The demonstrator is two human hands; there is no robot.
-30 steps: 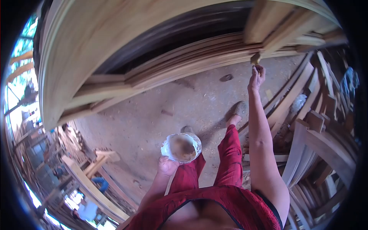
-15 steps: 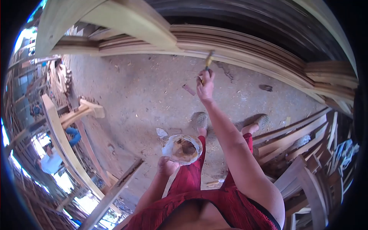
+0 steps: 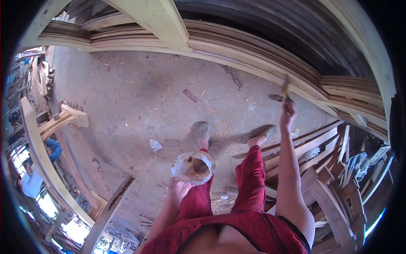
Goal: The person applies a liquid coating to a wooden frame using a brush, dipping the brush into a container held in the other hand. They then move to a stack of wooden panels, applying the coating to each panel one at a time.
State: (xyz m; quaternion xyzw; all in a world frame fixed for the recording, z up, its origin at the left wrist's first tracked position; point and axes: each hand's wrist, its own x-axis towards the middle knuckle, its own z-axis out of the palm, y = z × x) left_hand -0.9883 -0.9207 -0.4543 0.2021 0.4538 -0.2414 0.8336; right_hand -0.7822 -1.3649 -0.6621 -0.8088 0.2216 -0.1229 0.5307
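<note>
My left hand [image 3: 179, 187] grips a whitish, stained bowl [image 3: 179, 167] with brown residue inside, in front of my legs. Stretched out to the right, my right hand [image 3: 289, 114] is closed around the handle of a paintbrush [image 3: 286, 89], blurred by motion. The brush tip overlaps the lower edge of a long moulded wooden frame [image 3: 249, 61], which runs across the top of the view. A pale wooden crosspiece [image 3: 158, 21] joins that frame left of the brush.
Planks and cut boards [image 3: 327, 199] are piled at the right. On the left stand a curved timber piece [image 3: 36, 135] and an upright post [image 3: 108, 216]; a person [image 3: 31, 182] is beyond them. A reddish scrap [image 3: 190, 95] and shavings lie on the floor [image 3: 139, 93].
My right hand and the brush have swept right along the frame. The view has shifted right, and my right foot shows more fully. The left hand still holds the bowl.
</note>
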